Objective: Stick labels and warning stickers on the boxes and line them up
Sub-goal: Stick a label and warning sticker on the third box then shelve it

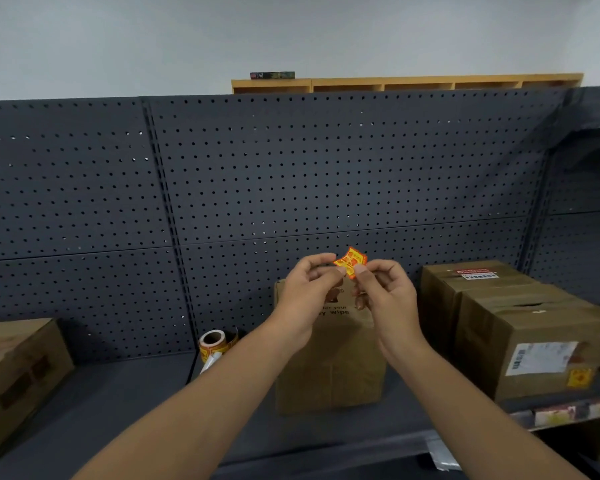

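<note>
A small orange-and-yellow warning sticker [350,261] is held up in the air between both hands. My left hand [309,292] pinches its left edge and my right hand [387,294] pinches its lower right edge. Right behind and below the hands stands a brown cardboard box [329,368] with dark print on its front, resting on the dark shelf [125,400]. A roll of the same orange stickers [214,344] lies on the shelf to the left of that box, against the pegboard.
Two stacked-looking brown boxes [534,334] stand at the right, one with a white label and an orange sticker. Another box [18,379] sits at the far left. A dark pegboard wall [291,174] backs the shelf. The shelf's front edge runs along the bottom.
</note>
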Demonstrator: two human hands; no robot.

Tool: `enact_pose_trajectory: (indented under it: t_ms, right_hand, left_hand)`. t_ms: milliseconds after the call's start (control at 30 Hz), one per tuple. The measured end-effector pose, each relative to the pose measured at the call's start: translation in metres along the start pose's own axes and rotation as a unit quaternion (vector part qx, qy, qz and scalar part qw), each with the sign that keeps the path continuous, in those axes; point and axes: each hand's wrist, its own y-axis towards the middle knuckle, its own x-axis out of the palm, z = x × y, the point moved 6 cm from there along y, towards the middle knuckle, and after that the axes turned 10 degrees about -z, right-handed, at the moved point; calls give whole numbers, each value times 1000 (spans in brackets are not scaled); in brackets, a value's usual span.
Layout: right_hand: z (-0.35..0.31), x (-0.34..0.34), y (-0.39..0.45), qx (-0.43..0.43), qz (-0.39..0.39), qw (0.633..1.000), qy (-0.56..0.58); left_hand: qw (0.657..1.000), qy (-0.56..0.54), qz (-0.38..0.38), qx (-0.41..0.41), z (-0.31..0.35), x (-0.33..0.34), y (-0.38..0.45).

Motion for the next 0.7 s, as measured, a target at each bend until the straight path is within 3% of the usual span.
enact_pose_trajectory:
  t_ms: [333, 467, 600, 700]
  right_hand:
    - [10, -21, -4, 59, 74, 995, -41]
    - [3, -36, 14, 80, 20, 996, -37]
    - [-10, -44, 29, 65, -6, 991, -119]
    - [-15, -41, 33, 67, -32, 992, -106]
  left_hand:
    - [984, 167, -44, 49, 15, 17, 8]
    - [959, 260, -100, 53, 17, 22, 11]
    - [946, 298, -116, 55, 21, 20, 15]
    - [942, 313, -117, 47, 22, 19, 21]
